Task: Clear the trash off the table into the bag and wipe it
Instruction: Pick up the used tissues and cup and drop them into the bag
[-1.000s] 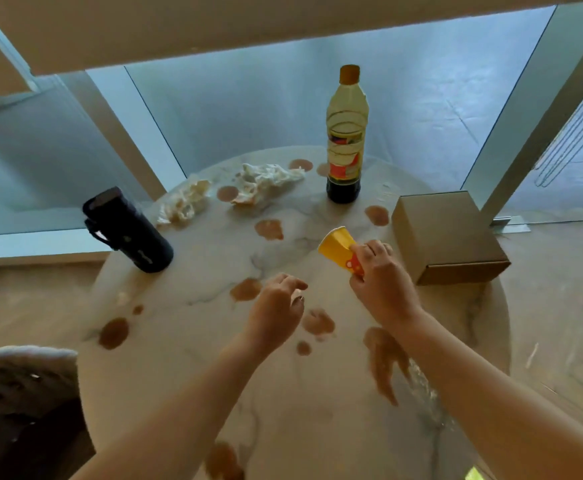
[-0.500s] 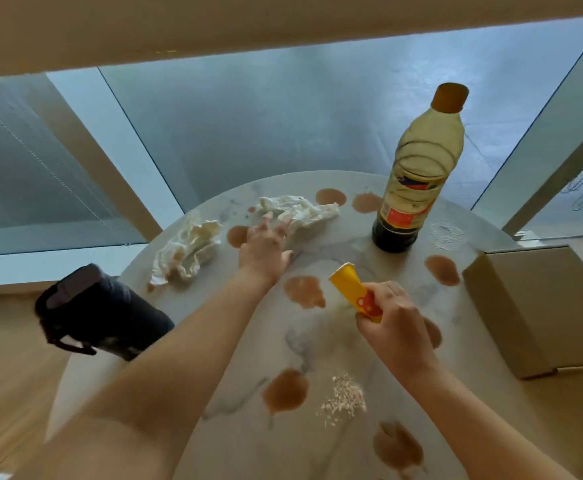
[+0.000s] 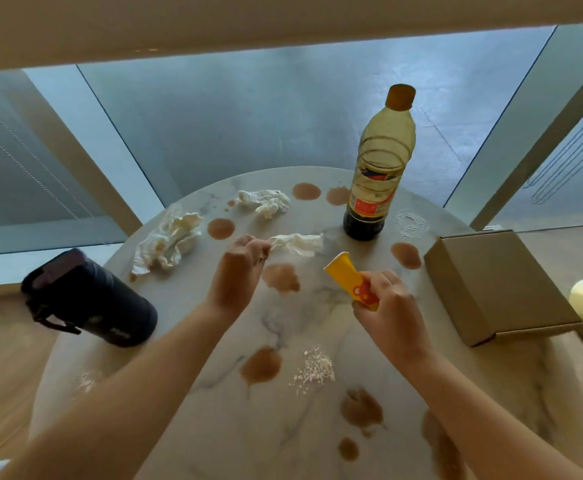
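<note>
White tissue [image 3: 298,243] now pinched in your left hand [image 3: 238,271], lifted off marble table [image 3: 214,427]; half second ago that hand only reaching toward far wads. Right hand [image 3: 389,313] grips yellow wrapper [image 3: 350,280], fingers curled round it, same as before. Two crumpled tissues remain: one at far edge [image 3: 266,202], one far left [image 3: 167,242] beside black flask [image 3: 89,299]. Crumbs [image 3: 314,370] and brown spills [image 3: 260,365] untouched. Bag not in view. Judgement: collecting stage, wiping not yet begun.
</note>
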Tool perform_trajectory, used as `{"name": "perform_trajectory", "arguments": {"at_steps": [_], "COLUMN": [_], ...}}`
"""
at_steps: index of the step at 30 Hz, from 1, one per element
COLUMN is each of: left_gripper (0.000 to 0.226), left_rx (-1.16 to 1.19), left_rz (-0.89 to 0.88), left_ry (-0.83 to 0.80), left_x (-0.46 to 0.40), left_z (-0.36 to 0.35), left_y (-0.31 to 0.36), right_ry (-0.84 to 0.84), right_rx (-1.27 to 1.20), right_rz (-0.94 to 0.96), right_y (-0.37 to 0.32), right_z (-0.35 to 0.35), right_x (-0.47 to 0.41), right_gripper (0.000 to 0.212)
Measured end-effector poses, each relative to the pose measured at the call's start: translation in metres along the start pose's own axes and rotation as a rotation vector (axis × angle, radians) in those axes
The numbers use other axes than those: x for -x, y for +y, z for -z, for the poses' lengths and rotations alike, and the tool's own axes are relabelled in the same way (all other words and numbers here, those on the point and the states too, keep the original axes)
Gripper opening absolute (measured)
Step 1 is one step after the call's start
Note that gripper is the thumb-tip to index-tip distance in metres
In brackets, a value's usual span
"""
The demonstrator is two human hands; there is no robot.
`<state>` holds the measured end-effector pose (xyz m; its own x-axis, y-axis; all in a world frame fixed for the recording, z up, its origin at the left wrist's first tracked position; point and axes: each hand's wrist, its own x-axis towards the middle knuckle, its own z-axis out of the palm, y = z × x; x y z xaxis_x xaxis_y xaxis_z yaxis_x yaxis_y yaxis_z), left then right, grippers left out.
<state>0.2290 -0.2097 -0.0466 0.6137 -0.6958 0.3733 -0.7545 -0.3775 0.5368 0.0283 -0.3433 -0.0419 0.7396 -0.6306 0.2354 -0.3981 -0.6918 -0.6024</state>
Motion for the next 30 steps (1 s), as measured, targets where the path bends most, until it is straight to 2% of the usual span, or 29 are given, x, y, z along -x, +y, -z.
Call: {"name": "perform_trajectory", "arguments": {"at_steps": [6,8,12,16,23,27,30], "left_gripper": [0.011,0.012,0.015,0.018,0.015,0.015,0.014], "left_rx": [0.058,0.075,0.114,0.24,0.456,0.325,0.214], "left_rz": [-0.042,-0.046,-0.044,0.041,0.11,0.114,0.143], "left_ry": [0.085,0.097,0.083,0.021,-0.308,-0.59,-0.732], "left_x": [0.076,0.104,0.159,0.218,0.316,0.344,0.355], "left_z": [0.021,0.023,0.013,-0.016,-0.092,-0.144,-0.183], "left_y": [0.089,0.128,0.204,0.272,0.358,0.363,0.345], "right_ry": [0.05,0.051,0.074,0.102,0.183,0.071,-0.081], "right_rx": [-0.03,-0.056,-0.101,-0.154,-0.175,-0.133,-0.135], "right_rz": [-0.008,-0.035,-0.081,-0.137,-0.337,-0.577,-0.776], "right_y": [0.009,0.018,0.046,0.077,0.141,0.185,0.215], "right_z": [0.046,0.063,0.102,0.146,0.184,0.16,0.131], "right_x": [0.054,0.081,0.148,0.226,0.369,0.432,0.457], "right_gripper": [0.023,0.025,0.03,0.032,0.039,0.039,0.039]}}
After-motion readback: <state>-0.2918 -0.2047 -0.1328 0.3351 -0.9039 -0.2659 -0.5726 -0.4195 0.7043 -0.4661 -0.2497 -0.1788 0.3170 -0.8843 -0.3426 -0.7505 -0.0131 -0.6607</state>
